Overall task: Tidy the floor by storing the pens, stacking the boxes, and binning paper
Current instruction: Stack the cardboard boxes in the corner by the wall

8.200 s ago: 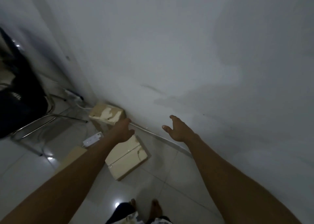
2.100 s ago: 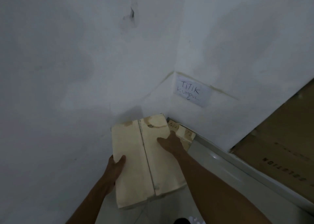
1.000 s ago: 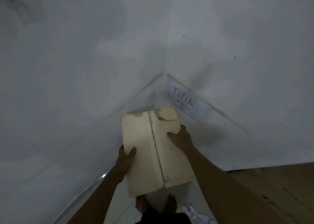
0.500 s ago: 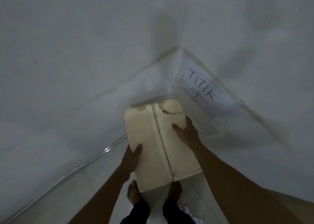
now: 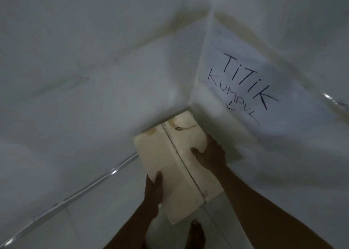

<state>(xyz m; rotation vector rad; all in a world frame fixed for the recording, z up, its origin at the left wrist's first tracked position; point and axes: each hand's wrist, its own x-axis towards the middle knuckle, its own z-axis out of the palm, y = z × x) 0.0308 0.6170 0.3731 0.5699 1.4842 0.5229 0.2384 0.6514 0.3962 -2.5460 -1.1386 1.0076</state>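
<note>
Since half a second ago the cream cardboard box with a taped centre seam (image 5: 170, 163) has gone deeper into the corner, and the handwritten sign now stands larger above it. That white paper sign (image 5: 283, 97), fixed to the right-hand wall, reads "TiTiK KUMPUL" in black marker over a small downward arrow. The box's far corner sits tight in the angle where the two white walls (image 5: 75, 69) meet. Its right edge lies close along the signed wall, while a wedge of room stays open between its left edge and the glossy skirting strip (image 5: 105, 175). What lies under the box is hidden. The left hand (image 5: 153, 190) grips the near left edge, thumb on top and fingers curled beneath. The right hand (image 5: 212, 155) holds the right edge, thumb pressed on the lid. Pale tiled floor (image 5: 85, 220) lies open on the near side. Count: one box, one sign, two hands, one bare foot (image 5: 196, 235).
</note>
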